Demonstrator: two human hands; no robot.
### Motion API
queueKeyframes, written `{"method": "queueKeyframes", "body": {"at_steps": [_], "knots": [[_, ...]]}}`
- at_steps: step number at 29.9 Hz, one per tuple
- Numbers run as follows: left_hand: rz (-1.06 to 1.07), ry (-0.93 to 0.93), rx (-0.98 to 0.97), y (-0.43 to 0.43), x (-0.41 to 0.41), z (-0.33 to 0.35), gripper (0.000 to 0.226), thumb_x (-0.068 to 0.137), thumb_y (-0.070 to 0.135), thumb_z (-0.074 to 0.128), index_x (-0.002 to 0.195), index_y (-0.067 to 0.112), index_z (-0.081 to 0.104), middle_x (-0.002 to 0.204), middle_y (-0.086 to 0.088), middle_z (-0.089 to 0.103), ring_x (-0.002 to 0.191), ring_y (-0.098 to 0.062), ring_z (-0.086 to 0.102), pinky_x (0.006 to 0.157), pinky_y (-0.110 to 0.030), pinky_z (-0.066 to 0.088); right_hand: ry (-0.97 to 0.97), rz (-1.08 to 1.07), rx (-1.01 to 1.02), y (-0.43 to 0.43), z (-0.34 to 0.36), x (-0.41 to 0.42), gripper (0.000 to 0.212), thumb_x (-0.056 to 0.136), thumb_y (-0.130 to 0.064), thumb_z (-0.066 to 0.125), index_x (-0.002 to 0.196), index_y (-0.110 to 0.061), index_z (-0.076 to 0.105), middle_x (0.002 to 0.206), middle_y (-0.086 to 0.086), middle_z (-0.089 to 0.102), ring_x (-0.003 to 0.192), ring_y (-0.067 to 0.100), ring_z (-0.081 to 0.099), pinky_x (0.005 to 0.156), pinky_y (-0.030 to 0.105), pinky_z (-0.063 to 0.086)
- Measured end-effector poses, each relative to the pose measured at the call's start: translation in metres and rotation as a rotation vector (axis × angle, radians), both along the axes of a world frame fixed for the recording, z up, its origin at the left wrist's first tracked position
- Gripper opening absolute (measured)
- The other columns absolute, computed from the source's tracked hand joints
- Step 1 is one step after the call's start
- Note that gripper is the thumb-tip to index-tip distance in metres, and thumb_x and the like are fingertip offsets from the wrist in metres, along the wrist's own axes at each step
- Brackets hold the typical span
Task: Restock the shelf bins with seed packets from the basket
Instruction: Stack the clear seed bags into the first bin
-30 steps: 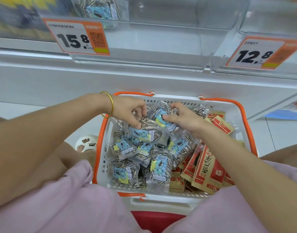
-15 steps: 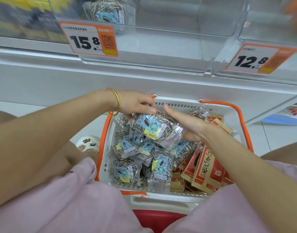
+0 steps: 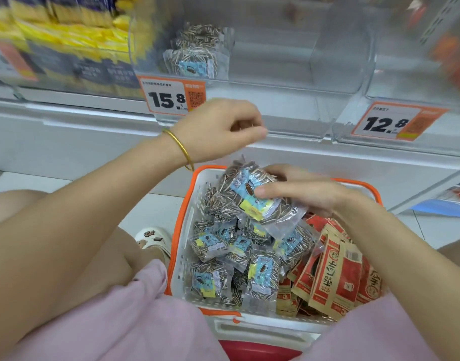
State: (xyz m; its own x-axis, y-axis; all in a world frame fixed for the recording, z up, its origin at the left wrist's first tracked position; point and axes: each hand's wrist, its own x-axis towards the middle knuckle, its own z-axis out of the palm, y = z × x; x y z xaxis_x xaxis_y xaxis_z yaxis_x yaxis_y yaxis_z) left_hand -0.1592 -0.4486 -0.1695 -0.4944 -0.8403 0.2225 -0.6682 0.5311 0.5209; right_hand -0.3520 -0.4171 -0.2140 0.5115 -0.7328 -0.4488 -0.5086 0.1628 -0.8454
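While my right grip point(image 3: 301, 194) clasps striped seed packets point(image 3: 249, 194) over the basket point(image 3: 183, 230), pick is done | left grip point(image 3: 218, 128) curled, contents unclear | next: lift into clear bin point(image 3: 301, 108)

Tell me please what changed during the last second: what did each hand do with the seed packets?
The left hand let go of the clear seed packets and rose from the basket toward the 15.8 bin, fingers curled; whether it carries anything is unclear. The right hand now grips that bundle alone, lifted above the basket. The other packets stayed put.
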Motion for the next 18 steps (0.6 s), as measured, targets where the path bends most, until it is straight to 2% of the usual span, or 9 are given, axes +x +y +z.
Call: {"method": "queueKeyframes", "body": {"at_steps": [2,4,5,7,10,13,14,16,18], "knots": [[0.157,0.245,-0.297,-0.006,0.017,0.019,0.02,0.086,0.02,0.051,0.093,0.009,0.066,0.081,-0.004,0.064,0.072,-0.014,0.054,0.068,-0.024,0.041,-0.068,-0.003,-0.026,-0.005,0.031,-0.003,0.063,0.055,-0.047,0.077,0.109,-0.021,0.058,0.107,-0.004,0.069,0.094,0.009,0.066,0.086,0.027,0.053],[0.305,0.192,-0.506,-0.02,0.039,0.029,0.021,0.085,0.015,0.048,0.093,0.007,0.066,0.086,-0.008,0.065,0.079,-0.019,0.054,0.076,-0.029,0.039,-0.213,-0.018,-0.016,-0.017,0.064,-0.003,0.052,0.059,-0.038,0.074,0.103,-0.014,0.061,0.092,0.001,0.073,0.081,0.017,0.069,0.076,0.029,0.056],[0.369,0.111,-0.527,-0.028,0.049,0.029,0.024,0.085,0.017,0.047,0.094,0.008,0.067,0.089,-0.01,0.066,0.084,-0.024,0.056,0.08,-0.032,0.039,-0.264,-0.041,-0.038,-0.025,0.082,0.001,0.048,0.061,-0.037,0.074,0.1,-0.011,0.062,0.087,0.005,0.073,0.077,0.021,0.069,0.074,0.03,0.056],[0.453,-0.057,-0.463,-0.043,0.062,0.026,0.031,0.086,0.025,0.043,0.095,0.009,0.069,0.094,-0.013,0.067,0.092,-0.033,0.057,0.082,-0.04,0.044,-0.301,-0.132,-0.122,-0.052,0.109,0.014,0.039,0.065,-0.034,0.076,0.094,-0.01,0.066,0.08,0.006,0.072,0.073,0.022,0.068,0.069,0.032,0.057],[0.483,-0.174,-0.34,-0.052,0.067,0.022,0.04,0.081,0.032,0.036,0.089,0.01,0.068,0.09,-0.016,0.065,0.09,-0.037,0.057,0.074,-0.047,0.048,-0.193,-0.231,-0.277,-0.105,0.13,0.042,0.038,0.072,-0.038,0.074,0.097,-0.01,0.067,0.083,0.005,0.072,0.07,0.018,0.067,0.061,0.033,0.057],[0.464,-0.134,-0.259,-0.056,0.069,0.02,0.036,0.083,0.035,0.037,0.085,0.013,0.065,0.088,-0.01,0.064,0.091,-0.033,0.057,0.074,-0.045,0.049,0.154,-0.164,-0.444,-0.151,0.13,0.072,0.072,0.065,-0.055,0.077,0.12,-0.012,0.059,0.11,0.005,0.068,0.079,0.016,0.067,0.054,0.026,0.052],[0.444,-0.14,-0.241,-0.057,0.07,0.018,0.031,0.086,0.034,0.039,0.08,0.014,0.061,0.083,-0.008,0.061,0.09,-0.033,0.057,0.073,-0.043,0.048,0.299,-0.115,-0.49,-0.162,0.127,0.081,0.082,0.062,-0.06,0.076,0.127,-0.015,0.053,0.117,0.002,0.062,0.087,0.017,0.066,0.057,0.027,0.053],[0.429,-0.172,-0.218,-0.059,0.072,0.014,0.028,0.092,0.031,0.044,0.071,0.016,0.053,0.073,-0.004,0.052,0.084,-0.032,0.055,0.07,-0.042,0.047,0.499,0.044,-0.589,-0.179,0.118,0.098,0.092,0.064,-0.062,0.074,0.139,-0.021,0.04,0.134,-0.001,0.049,0.111,0.018,0.057,0.082,0.034,0.053],[0.421,-0.154,-0.252,-0.059,0.072,0.014,0.032,0.091,0.034,0.044,0.065,0.015,0.049,0.067,-0.004,0.046,0.078,-0.032,0.052,0.067,-0.043,0.045,0.59,0.226,-0.665,-0.186,0.106,0.115,0.092,0.07,-0.057,0.073,0.143,-0.018,0.034,0.146,0.0,0.039,0.128,0.018,0.043,0.102,0.031,0.039]]}}
